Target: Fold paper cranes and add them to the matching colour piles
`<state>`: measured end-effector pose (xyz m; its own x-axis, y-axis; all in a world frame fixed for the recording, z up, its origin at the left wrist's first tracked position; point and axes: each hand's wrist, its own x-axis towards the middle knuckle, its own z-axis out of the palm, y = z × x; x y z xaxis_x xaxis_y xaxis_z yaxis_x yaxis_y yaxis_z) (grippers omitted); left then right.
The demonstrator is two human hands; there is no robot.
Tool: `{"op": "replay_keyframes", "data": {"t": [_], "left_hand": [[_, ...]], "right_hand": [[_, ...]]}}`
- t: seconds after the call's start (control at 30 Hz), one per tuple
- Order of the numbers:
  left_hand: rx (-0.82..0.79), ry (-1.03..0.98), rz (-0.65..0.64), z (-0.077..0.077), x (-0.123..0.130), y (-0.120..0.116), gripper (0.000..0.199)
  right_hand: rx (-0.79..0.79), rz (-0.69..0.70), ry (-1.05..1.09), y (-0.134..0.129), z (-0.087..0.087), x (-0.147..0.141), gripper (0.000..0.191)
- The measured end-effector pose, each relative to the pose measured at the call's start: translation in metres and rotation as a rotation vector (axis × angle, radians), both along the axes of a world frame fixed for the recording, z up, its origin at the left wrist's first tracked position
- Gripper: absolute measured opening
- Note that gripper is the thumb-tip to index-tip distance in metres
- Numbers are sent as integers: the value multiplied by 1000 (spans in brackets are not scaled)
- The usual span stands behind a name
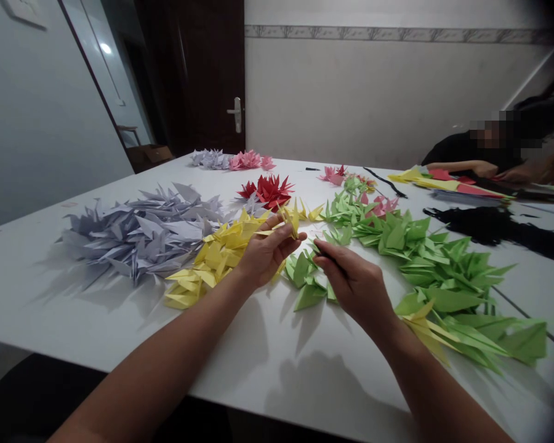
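Note:
My left hand (pixel 271 249) pinches a folded yellow paper crane (pixel 293 223) above the middle of the table. Just to its right, my right hand (pixel 353 280) is closed on a thin dark tool (pixel 325 253), mostly hidden by the fingers, so its kind is unclear. The tool's tip points toward the crane, with a small gap between the two hands. Under and beside my left hand lies a heap of yellow paper cranes (pixel 224 246). Green paper cranes (pixel 409 234) spread around and beyond my right hand.
A large pile of pale lavender cranes (pixel 152 227) covers the table's left part. Red cranes (pixel 270 191) and pink cranes (pixel 248 160) sit farther back. Black strings (pixel 480 224) lie at right. Another person (pixel 461 151) sits at the far right beside coloured paper sheets (pixel 447 183).

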<state>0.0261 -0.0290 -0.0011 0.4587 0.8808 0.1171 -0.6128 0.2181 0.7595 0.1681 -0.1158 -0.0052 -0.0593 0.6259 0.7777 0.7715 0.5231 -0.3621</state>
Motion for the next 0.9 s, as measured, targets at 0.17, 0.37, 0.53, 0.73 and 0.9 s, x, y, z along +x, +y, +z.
{"op": "replay_keyframes", "data": {"t": [0.17,0.37,0.53,0.73,0.9], "left_hand": [[-134,-110,-131,4,1,-7,9],[-140,-138,-142,-1,3,-9,10],[-137,-59,-115,0,2,-9,19],[-42,-53,144,14,-11,7,21],[-18,-20,581,22,-30,32,42]], "right_hand": [[-14,-2,-57,3,-6,-2,26],[-4,-45,-105,5,-7,0,26],[-3,-49,-111,8,-8,2,25],[-26,-129,14,10,-9,9,25],[-78,-199,81,13,-9,16,29]]}}
